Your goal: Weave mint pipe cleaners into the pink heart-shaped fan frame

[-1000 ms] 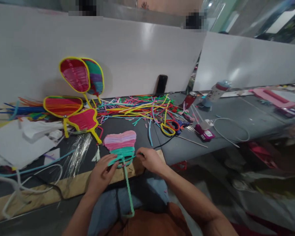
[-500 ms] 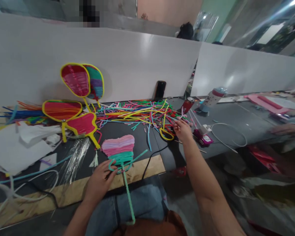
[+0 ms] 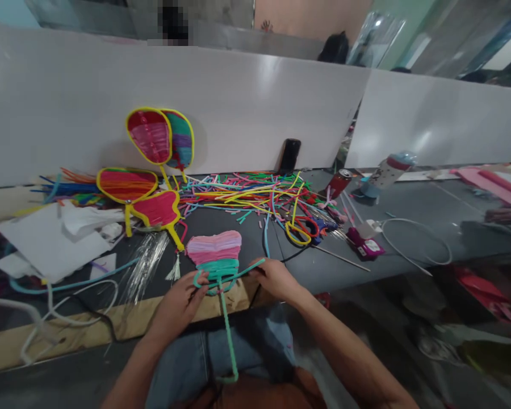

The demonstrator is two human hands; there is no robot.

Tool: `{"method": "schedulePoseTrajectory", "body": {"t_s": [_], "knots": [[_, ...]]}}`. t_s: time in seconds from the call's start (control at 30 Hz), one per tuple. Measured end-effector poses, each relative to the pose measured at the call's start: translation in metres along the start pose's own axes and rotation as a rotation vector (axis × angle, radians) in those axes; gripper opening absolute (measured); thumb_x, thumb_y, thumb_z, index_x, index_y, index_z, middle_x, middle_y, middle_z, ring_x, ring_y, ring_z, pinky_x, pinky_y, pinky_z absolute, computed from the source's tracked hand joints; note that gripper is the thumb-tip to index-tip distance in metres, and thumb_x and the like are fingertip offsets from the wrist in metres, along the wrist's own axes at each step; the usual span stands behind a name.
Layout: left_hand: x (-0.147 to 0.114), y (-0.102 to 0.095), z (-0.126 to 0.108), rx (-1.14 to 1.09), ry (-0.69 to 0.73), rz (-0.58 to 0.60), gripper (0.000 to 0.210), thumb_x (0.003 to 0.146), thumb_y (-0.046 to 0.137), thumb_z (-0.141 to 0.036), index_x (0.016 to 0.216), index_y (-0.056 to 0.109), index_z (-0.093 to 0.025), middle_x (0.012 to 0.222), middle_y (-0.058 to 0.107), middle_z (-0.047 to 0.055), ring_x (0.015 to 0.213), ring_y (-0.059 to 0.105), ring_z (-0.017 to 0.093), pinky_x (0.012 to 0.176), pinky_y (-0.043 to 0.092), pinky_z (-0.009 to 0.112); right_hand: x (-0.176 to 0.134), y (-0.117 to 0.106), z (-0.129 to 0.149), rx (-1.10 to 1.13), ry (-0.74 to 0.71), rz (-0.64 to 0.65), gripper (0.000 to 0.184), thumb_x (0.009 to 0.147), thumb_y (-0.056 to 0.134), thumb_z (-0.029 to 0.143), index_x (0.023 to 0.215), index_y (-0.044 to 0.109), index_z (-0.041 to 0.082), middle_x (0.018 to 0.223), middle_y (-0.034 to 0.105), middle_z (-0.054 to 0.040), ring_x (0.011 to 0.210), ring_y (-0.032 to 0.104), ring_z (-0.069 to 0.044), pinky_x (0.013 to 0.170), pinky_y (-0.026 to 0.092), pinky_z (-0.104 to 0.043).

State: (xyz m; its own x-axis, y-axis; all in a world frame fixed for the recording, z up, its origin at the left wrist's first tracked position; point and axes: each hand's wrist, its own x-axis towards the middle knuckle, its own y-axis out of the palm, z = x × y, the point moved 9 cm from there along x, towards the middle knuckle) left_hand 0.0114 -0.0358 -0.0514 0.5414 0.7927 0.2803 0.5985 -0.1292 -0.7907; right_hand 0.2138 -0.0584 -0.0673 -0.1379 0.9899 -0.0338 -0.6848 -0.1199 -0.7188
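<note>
A small fan made of pipe cleaners (image 3: 215,248), banded pink, lilac and green, lies at the table's front edge. Its pale green stem (image 3: 229,335) hangs down over my lap. My left hand (image 3: 186,296) pinches the fan's lower left edge, where a green pipe cleaner loops out. Across the fan's base runs the loose green pipe cleaner (image 3: 249,266); my right hand (image 3: 276,278) has its free right end between thumb and fingers. Finished-looking yellow-rimmed fans stand and lie to the left, among them a pink one (image 3: 159,210).
Loose coloured pipe cleaners (image 3: 238,196) lie heaped along the back, below a white partition (image 3: 238,113) where a phone (image 3: 289,155) leans. To the right are a red can (image 3: 338,183), a bottle (image 3: 385,175) and a charger with cable (image 3: 369,229). White papers (image 3: 55,244) and tinsel strands (image 3: 147,258) lie left.
My right hand has come back from the pipe cleaner heap near the can and taken the green pipe cleaner's free end. My left hand stays at the fan. The view has shifted slightly.
</note>
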Motion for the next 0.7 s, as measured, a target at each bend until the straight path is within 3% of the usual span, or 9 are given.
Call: {"method": "schedulePoseTrajectory", "body": {"t_s": [0.17,0.27,0.43,0.57,0.7], "knots": [[-0.001,0.002,0.003,-0.038,-0.077,0.019,0.031,0.088,0.044,-0.038,0.097,0.067,-0.019,0.107,0.069,0.010,0.103,0.063,0.021,0.090,0.051,0.036,0.002,0.004,0.006,0.199,-0.007,-0.027,0.028,0.079,0.056,0.017,0.106,0.062,0.020,0.094,0.069,-0.0029,0.083,0.062,-0.016,0.073,0.044,-0.024],[-0.001,0.005,0.000,-0.026,-0.076,-0.002,0.029,0.088,0.046,-0.037,0.097,0.067,-0.020,0.105,0.070,0.009,0.104,0.062,0.022,0.094,0.048,0.041,0.004,0.017,0.020,0.327,-0.068,0.028,0.022,0.082,0.051,0.020,0.099,0.064,0.018,0.083,0.068,-0.0016,0.072,0.059,-0.014,0.066,0.044,-0.023],[-0.005,0.012,-0.005,-0.002,0.018,0.062,0.026,0.089,0.047,-0.031,0.102,0.066,-0.020,0.111,0.068,0.009,0.109,0.058,0.020,0.097,0.045,0.041,0.006,0.022,0.034,0.186,-0.177,-0.032,0.017,0.084,0.048,0.020,0.077,0.064,0.017,0.079,0.065,-0.0045,0.074,0.056,-0.015,0.070,0.042,-0.025],[-0.007,0.012,-0.006,-0.007,0.083,0.087,0.024,0.089,0.047,-0.028,0.102,0.066,-0.020,0.110,0.068,0.008,0.113,0.056,0.019,0.099,0.044,0.038,0.006,0.017,0.025,0.223,-0.119,-0.108,0.018,0.088,0.045,0.025,0.088,0.062,0.018,0.075,0.063,-0.0031,0.068,0.056,-0.015,0.065,0.042,-0.024],[0.000,0.011,-0.005,0.028,0.073,0.078,0.023,0.089,0.047,-0.027,0.095,0.068,-0.019,0.102,0.070,0.008,0.102,0.061,0.020,0.093,0.047,0.037,0.006,0.020,0.018,0.220,-0.048,-0.130,0.019,0.090,0.043,0.027,0.087,0.060,0.018,0.068,0.060,-0.0002,0.059,0.054,-0.013,0.058,0.040,-0.023]]}}
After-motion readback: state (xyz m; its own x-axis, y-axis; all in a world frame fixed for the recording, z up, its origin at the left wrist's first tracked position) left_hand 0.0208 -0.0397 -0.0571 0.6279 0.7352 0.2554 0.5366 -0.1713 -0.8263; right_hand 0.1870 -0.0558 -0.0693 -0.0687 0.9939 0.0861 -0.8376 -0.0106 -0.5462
